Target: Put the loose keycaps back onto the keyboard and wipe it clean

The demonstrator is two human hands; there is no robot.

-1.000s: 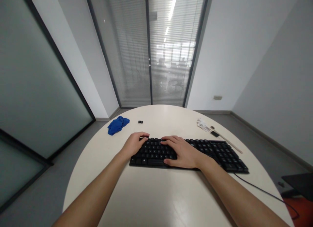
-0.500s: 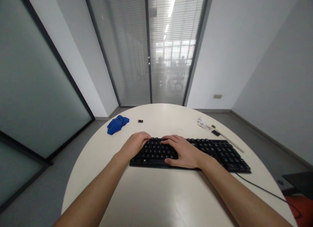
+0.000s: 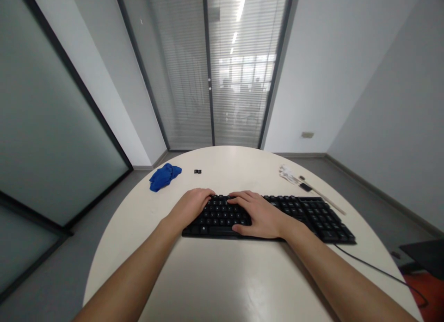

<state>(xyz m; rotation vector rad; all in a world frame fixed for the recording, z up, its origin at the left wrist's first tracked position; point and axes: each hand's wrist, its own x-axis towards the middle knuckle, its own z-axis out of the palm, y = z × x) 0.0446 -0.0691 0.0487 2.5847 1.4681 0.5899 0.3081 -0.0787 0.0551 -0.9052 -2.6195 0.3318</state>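
Note:
A black keyboard (image 3: pixel 222 218) lies across the table in front of me. My left hand (image 3: pixel 194 205) is wrapped over its left end, with fingers curled at the upper edge and the thumb near the top row of keys. What the left fingertips touch there is partly hidden. My right hand (image 3: pixel 262 215) rests over the middle of the keys, palm down, fingers stretched toward the back edge and thumb out over the front row. Beyond the keyboard sit two tiny black pieces (image 3: pixel 197 171) that look like keycaps.
A crumpled blue cloth (image 3: pixel 164 177) lies at the back left of the round table (image 3: pixel 208 280). At the right are a white bundle (image 3: pixel 287 173), a small black block (image 3: pixel 305 187) and a thin light stick (image 3: pixel 328 200). The keyboard's cable (image 3: pixel 374 267) trails off the right side.
The view has shifted very slightly. Both hands stay in nearly the same place on the keyboard.

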